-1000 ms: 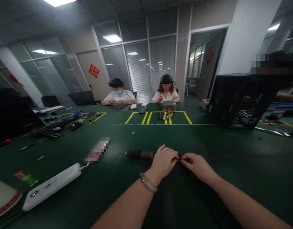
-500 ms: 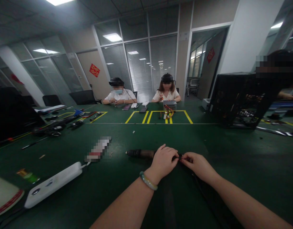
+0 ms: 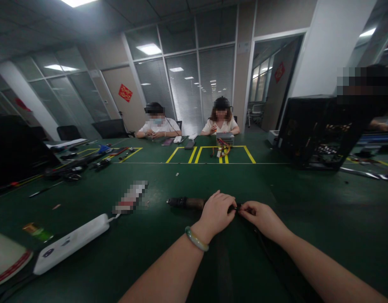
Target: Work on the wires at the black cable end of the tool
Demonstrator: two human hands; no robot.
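Note:
My left hand (image 3: 216, 215) and my right hand (image 3: 261, 219) meet at a small black connector (image 3: 238, 207), each pinching it between the fingertips. A thin black cable (image 3: 263, 244) trails from it toward me across the table. Just left of my left hand lies a dark cylindrical tool (image 3: 186, 203), its far end hidden behind that hand. A jade-green bangle (image 3: 196, 239) circles my left wrist. The connector's exact shape is hidden by my fingers.
The dark green table (image 3: 307, 202) holds a white power strip (image 3: 72, 243), a blurred object (image 3: 130, 197) and scattered tools at left. Two people (image 3: 187, 122) sit at the far end near a power supply with coloured wires (image 3: 223, 145). A black computer case (image 3: 314, 132) stands at right.
My hands stay pinched at the same spot with almost no movement. The whole view has shifted very slightly as my head moved.

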